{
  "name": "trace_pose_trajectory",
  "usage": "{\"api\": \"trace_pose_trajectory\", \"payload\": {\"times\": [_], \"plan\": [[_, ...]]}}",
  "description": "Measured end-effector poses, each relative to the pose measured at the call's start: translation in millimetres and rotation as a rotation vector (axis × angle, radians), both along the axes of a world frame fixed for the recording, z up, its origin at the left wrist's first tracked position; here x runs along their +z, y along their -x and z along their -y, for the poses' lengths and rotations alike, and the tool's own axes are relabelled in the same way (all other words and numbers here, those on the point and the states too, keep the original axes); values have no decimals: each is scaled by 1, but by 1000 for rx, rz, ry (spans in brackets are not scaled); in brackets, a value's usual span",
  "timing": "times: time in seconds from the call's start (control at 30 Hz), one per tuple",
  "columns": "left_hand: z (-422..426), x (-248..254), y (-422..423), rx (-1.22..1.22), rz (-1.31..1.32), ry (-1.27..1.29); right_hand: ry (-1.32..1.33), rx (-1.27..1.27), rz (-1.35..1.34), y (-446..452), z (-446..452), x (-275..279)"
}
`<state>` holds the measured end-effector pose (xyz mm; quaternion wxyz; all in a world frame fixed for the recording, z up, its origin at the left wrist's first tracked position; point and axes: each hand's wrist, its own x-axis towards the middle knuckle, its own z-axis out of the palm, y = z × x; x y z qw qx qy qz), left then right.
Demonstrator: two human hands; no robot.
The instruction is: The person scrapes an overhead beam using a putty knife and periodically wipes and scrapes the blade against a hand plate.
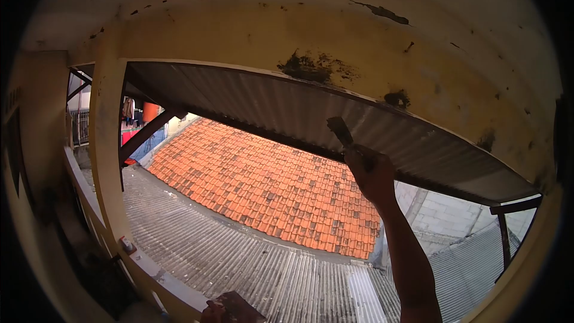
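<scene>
My right hand is raised in front of the corrugated awning, its fingers wrapped round the handle of a flat, dark scraper. The blade points up and left, below the yellow beam, with a visible gap between them. Dark rough patches mark the beam's lower edge, and another patch lies farther right. At the bottom edge a dark reddish-brown shape shows in part; whether it is my left hand or something held in it is too dim to tell.
A pillar and a ledge stand at the left, with a small box on the ledge. The awning slopes beneath the beam. Beyond are an orange tiled roof, corrugated roofing and a block wall.
</scene>
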<state>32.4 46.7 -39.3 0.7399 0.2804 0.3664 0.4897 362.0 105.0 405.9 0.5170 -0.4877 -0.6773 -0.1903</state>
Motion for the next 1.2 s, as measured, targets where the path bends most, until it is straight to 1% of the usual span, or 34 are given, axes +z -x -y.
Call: {"api": "trace_pose_trajectory", "payload": {"times": [0.03, 0.07, 0.1, 0.13, 0.17, 0.2, 0.23, 0.27, 0.3, 0.33, 0.37, 0.4, 0.43, 0.47, 0.5, 0.53, 0.57, 0.63, 0.67, 0.7, 0.73, 0.77, 0.8, 0.83, 0.9, 0.93, 1.0, 1.03, 1.07, 1.13, 1.2], "plan": [[3, 25, -9, 35, 19, -22, -24, 24, 38, 4, 0, -14], [7, 37, -13, 77, 36, -44, 76, 66, -5, 15, 10, -24], [-8, 28, -15, 33, 83, -77, 194, 48, -11, 24, 21, -34], [-25, 17, -16, -10, 125, -106, 159, 106, 11, 29, 25, -50], [-30, 36, -18, 0, 228, -203, 133, 165, 32, 33, 27, -63], [-29, 65, -17, 17, 304, -187, 174, 179, 34, 38, 32, -73], [-41, 65, -17, 30, 385, -208, 229, 173, -56, 44, 36, -84], [-37, 96, -10, -23, 410, -237, 290, 167, -140, 49, 37, -94], [-37, 114, -8, -37, 474, -289, 342, 186, -126, 49, 34, -107], [-39, 122, 0, -53, 465, -349, 257, 150, -87, 48, 26, -123], [-37, 132, 5, -40, 405, -474, 163, 111, -50, 46, 21, -137], [-32, 143, 9, 8, 228, -726, 193, 117, -88, 47, 21, -148], [-29, 151, 13, 107, 3, -1023, 222, 119, -87, 52, 22, -161], [-30, 156, 15, 177, -116, -1191, 238, 184, -206, 60, 23, -172], [-31, 158, 15, 235, -166, -1262, 244, 251, -324, 69, 21, -181], [-30, 160, 13, 250, -169, -1254, 248, 310, -423, 76, 21, -193], [-27, 164, 12, 288, -194, -1264, 190, 324, -440, 80, 16, -207], [-20, 175, 10, 328, -232, -1274, 10, 136, -312, 102, 21, -216], [-12, 181, 8, 235, 38, -917, 9, 144, -355, 114, 29, -219], [-6, 187, 7, 180, 163, -733, 18, 148, -358, 122, 28, -228], [0, 193, 6, 149, 297, -540, -36, 168, -327, 127, 25, -239], [2, 200, 7, 155, 257, -410, -91, 188, -293, 128, 21, -247], [2, 200, 4, 155, 241, -345, -126, 129, -109, 125, 19, -253], [2, 200, 2, 155, 227, -279, -96, 203, -352, 135, 19, -262], [-4, 191, -5, 102, 529, -286, -144, 114, -272, 134, 19, -274], [-5, 188, -8, 95, 534, -286, -147, 108, -268, 132, 18, -278], [-4, 185, -12, 114, 517, -327, -272, 75, -111, 126, 14, -285], [-1, 186, -14, 107, 519, -327, -275, 69, -109, 121, 12, -290], [4, 190, -16, 165, 435, -330, -273, 69, -65, 115, 10, -295], [8, 188, -19, 222, 354, -328, -285, 58, 25, 108, 11, -294], [3, 174, -20, 173, 497, -326, -293, 72, 51, 103, 13, -295]]}}
